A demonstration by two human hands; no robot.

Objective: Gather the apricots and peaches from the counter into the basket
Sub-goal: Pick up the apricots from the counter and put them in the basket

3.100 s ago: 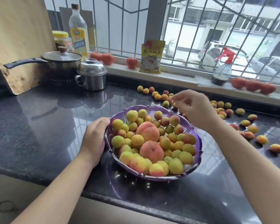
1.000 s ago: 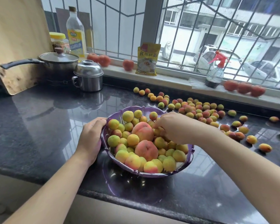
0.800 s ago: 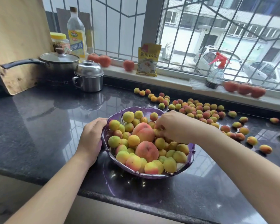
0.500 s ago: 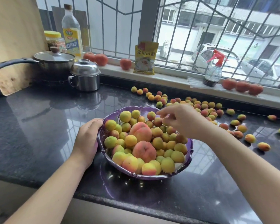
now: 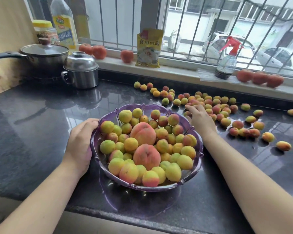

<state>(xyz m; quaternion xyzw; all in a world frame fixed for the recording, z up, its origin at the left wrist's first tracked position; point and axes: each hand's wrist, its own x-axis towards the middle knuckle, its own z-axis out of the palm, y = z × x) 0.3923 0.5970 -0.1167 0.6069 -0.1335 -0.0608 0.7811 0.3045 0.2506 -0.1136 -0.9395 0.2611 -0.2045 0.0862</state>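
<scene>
Basket: the purple basket [image 5: 199, 154] sits near the front edge of the table [image 5: 32, 132], heaped with apricots and two peaches [image 5: 146, 146] at the middle of the pile.
Left grip: the left hand [image 5: 79, 142] curls round the basket's left rim, holding it in place.
Right grip: the right hand [image 5: 200, 119] reaches just past the basket's far right rim into the loose apricots [image 5: 215, 107]; its fingers bend down onto the fruit, but whether they have closed on any cannot be told.
Fruit left: many apricots lie along the back edge of the table and trail toward its right side, so the task looks roughly half done.
Risk, overflow: the pile already stands above the rim; more fruit dropped on top could roll off the far or right side.
Risk, scatter: the table is glossy, so a sweeping grab could knock neighbouring apricots away.
Risk, bruising: dropping fruit from height could mark the soft peaches.
Around: a lidded pan [image 5: 44, 56] and a steel pot [image 5: 81, 71] stand at the back left corner; tomatoes [image 5: 127, 55], a yellow packet [image 5: 149, 48] and a spray bottle [image 5: 227, 63] sit on the windowsill.
In the way: nothing lies between the right hand and the loose fruit; only the basket's raised rim must be cleared on return.
</scene>
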